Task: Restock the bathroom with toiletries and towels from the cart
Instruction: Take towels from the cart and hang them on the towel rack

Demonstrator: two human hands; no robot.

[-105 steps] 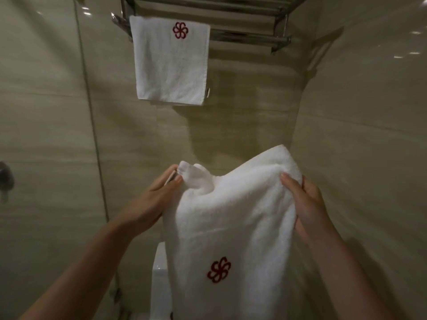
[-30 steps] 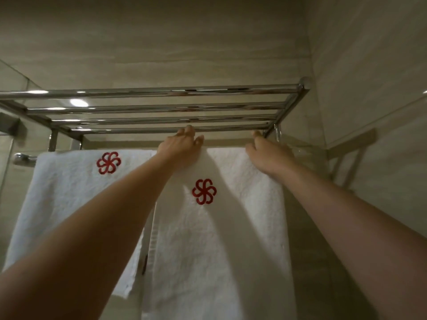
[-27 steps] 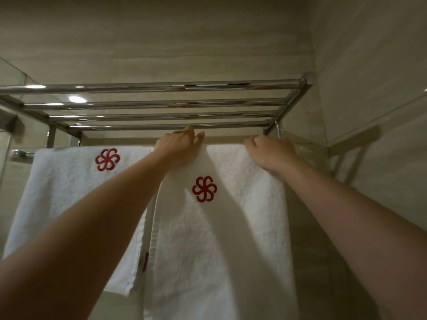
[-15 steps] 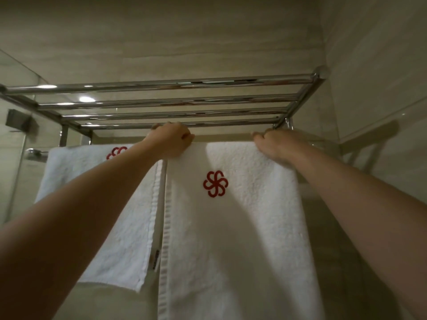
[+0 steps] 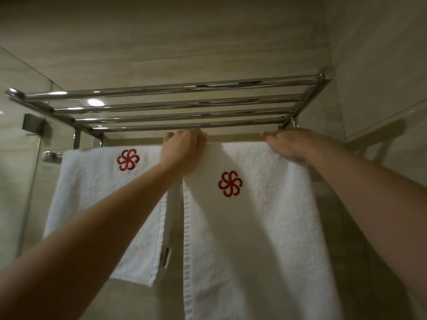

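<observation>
White towel (image 5: 254, 227) is being squared on the rail (image 5: 52, 155), left hand (image 5: 184, 150) and right hand (image 5: 288, 146) each clamping a grip on its fold, release probably coming next.

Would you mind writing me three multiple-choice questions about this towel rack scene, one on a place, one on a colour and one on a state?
1. Where do the left towel and the right towel hang?
A. Folded on the top shelf.
B. From the bar under the rack.
C. On a hook on the glass.

2. What colour is the logo on each towel?
A. Blue.
B. Red.
C. Gold.

3. What are the left hand and the right hand doing?
A. Hanging free.
B. Holding a bottle.
C. Gripping the right towel's top edge.

Answers:
1 B: both towels drape from the bar below the shelf rails.
2 B: both flower marks are red.
3 C: the fingers of each hand curl over a top corner of that towel.
</observation>
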